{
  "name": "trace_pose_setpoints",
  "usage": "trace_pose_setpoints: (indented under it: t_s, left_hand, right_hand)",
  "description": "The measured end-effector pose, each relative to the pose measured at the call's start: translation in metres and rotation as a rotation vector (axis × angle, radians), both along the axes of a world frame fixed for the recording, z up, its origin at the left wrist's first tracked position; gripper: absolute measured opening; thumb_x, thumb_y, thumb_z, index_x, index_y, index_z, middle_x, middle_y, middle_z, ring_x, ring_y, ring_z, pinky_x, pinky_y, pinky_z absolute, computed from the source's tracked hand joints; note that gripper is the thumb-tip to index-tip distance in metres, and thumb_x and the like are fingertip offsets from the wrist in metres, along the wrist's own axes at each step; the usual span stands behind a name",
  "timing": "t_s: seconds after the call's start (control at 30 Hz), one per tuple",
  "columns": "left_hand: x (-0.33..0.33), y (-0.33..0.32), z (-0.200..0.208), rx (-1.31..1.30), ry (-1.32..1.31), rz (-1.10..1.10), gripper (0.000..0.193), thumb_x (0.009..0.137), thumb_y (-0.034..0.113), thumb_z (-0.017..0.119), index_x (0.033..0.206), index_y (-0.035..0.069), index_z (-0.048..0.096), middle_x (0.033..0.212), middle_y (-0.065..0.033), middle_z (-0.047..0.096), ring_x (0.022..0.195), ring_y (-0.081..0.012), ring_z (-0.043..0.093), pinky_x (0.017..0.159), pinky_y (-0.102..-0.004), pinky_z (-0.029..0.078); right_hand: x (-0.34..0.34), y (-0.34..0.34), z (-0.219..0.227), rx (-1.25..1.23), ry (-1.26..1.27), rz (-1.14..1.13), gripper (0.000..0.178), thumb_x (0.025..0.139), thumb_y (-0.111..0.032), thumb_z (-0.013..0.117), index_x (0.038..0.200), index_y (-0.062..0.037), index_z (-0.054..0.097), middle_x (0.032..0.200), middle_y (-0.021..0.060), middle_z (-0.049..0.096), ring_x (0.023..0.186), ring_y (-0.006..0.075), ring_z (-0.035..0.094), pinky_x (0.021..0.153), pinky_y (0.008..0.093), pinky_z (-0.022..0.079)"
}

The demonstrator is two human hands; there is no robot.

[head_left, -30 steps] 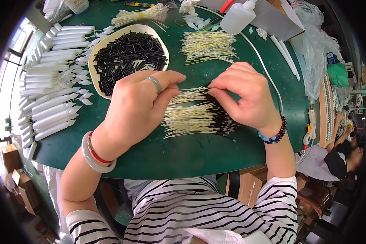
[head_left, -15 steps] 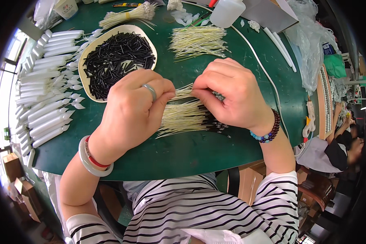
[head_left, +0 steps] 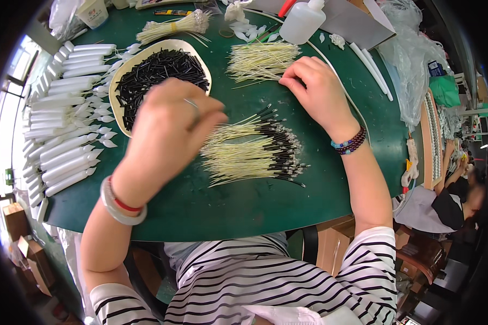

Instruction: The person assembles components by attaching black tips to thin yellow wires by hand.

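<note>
My right hand (head_left: 317, 92) is at the right end of the upper pile of thin pale-yellow wires (head_left: 260, 60). Its thumb and forefinger are pinched at a wire's tip there. My left hand (head_left: 171, 122), smeared by motion, hovers over the near edge of a cream tray (head_left: 114, 95) heaped with short black tubes (head_left: 160, 67). Whether its fingers hold anything is unclear. Between and nearer than the hands lies a bundle of wires with black sleeves (head_left: 279, 143) and small clear tips at their right ends.
White plastic candles (head_left: 68, 162) with flame-shaped tips are stacked in rows on the left. Behind the tray lies a tied wire bundle (head_left: 173, 27). A squeeze bottle (head_left: 303, 23) stands at the far side, and a white cable (head_left: 331, 64) curves past my right hand.
My hands have parted from above the sleeved wires. The right one moved away from me to the upper pile; the left shifted slightly left. The sleeved bundle is now uncovered.
</note>
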State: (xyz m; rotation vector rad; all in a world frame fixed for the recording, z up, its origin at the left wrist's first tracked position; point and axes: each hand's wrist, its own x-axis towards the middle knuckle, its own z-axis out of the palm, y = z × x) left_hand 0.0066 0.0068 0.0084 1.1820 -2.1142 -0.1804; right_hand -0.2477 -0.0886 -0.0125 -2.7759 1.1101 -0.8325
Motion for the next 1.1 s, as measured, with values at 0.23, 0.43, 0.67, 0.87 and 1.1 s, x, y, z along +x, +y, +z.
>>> trace_pose_setpoints:
  t_s: [0.23,0.43,0.67,0.87,1.1]
  left_hand:
    - [0.027,-0.012,-0.004,0.066,-0.204,0.159,0.010,0.073,0.004,0.066,0.081,0.000,0.068,0.078,-0.0127,0.062,0.079,-0.0320,0.057,0.074,-0.0410,0.046]
    - [0.024,-0.013,-0.004,0.165,-0.213,0.208,0.014,0.076,-0.001,0.063,0.090,-0.003,0.065,0.084,-0.0163,0.064,0.084,-0.0349,0.059,0.078,-0.0411,0.047]
    - [0.022,-0.011,-0.004,0.134,-0.286,0.252,0.016,0.077,-0.002,0.061,0.093,-0.004,0.065,0.087,-0.0172,0.064,0.086,-0.0355,0.059,0.080,-0.0420,0.046]
    - [0.016,-0.005,0.016,0.143,-0.280,0.323,0.013,0.077,-0.002,0.063,0.090,-0.001,0.064,0.093,-0.0165,0.064,0.090,-0.0332,0.060,0.078,-0.0395,0.047]
    - [-0.004,0.008,0.005,0.142,0.086,-0.133,0.008,0.076,-0.001,0.067,0.084,0.000,0.066,0.094,-0.0131,0.066,0.084,-0.0289,0.063,0.073,-0.0347,0.052]
  right_hand:
    - [0.003,0.026,0.030,0.183,-0.008,-0.111,0.009,0.081,-0.011,0.065,0.080,-0.0025,0.061,0.078,0.0104,0.062,0.075,0.0282,0.060,0.067,0.0362,0.047]
    - [-0.008,0.027,0.034,0.300,0.006,-0.069,0.009,0.083,-0.007,0.059,0.083,0.0021,0.060,0.081,0.0163,0.063,0.071,0.0322,0.062,0.063,0.0373,0.048]
    - [0.004,0.035,0.043,0.307,-0.037,0.047,0.008,0.084,-0.005,0.055,0.085,0.0003,0.061,0.076,0.0147,0.061,0.066,0.0312,0.060,0.060,0.0366,0.047]
    - [0.011,0.039,0.038,0.227,-0.110,0.134,0.006,0.082,-0.003,0.059,0.087,-0.0019,0.062,0.076,0.0123,0.062,0.064,0.0286,0.060,0.058,0.0355,0.047]
    - [0.017,0.047,0.047,-0.004,-0.016,0.179,0.010,0.079,0.000,0.062,0.087,-0.0058,0.062,0.073,0.0062,0.062,0.067,0.0233,0.059,0.071,0.0341,0.044]
